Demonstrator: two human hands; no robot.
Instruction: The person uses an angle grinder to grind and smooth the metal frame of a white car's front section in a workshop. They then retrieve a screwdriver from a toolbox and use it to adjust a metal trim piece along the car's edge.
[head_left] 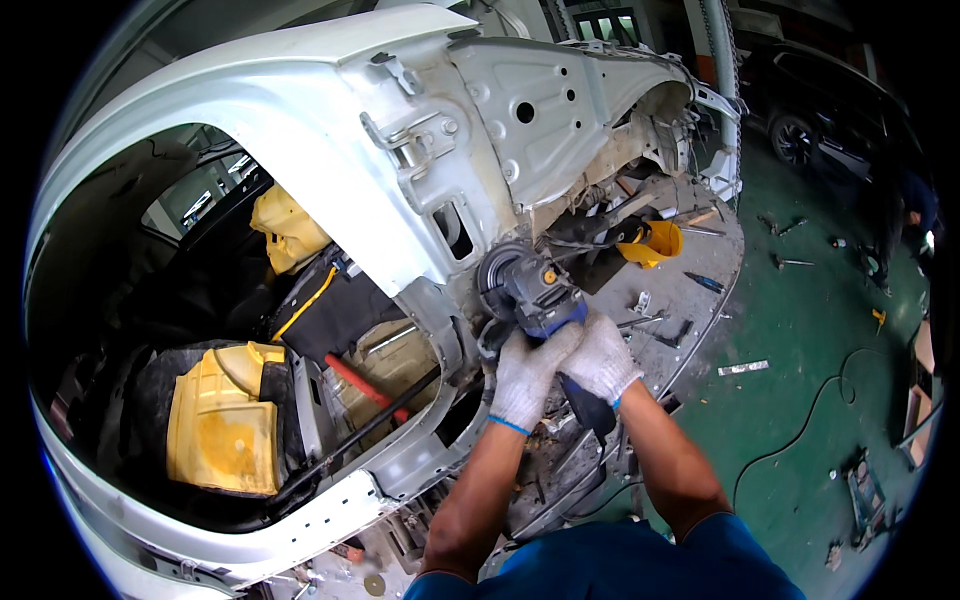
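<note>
My left hand (530, 375) and my right hand (600, 365), both in white knit gloves with blue cuffs, are closed on a dark angle grinder (540, 285) with blue and yellow parts. The grinder's disc (498, 268) is at the lower door pillar of the white car body (410, 200), below an oblong hole; whether it touches the metal is unclear. A black piece (590, 405) hangs below my hands. Inside the door opening lie yellow foam pieces (222, 420), a red bar (365, 385) and dark trim.
A grey platform (680, 300) holds a yellow container (650, 242), screwdriver and several tools. On the green floor (760, 420) at right lie a hose (785, 448), metal parts and a stand (865, 490). A dark car (820, 125) stands behind, with another person (905, 210) crouched beside it.
</note>
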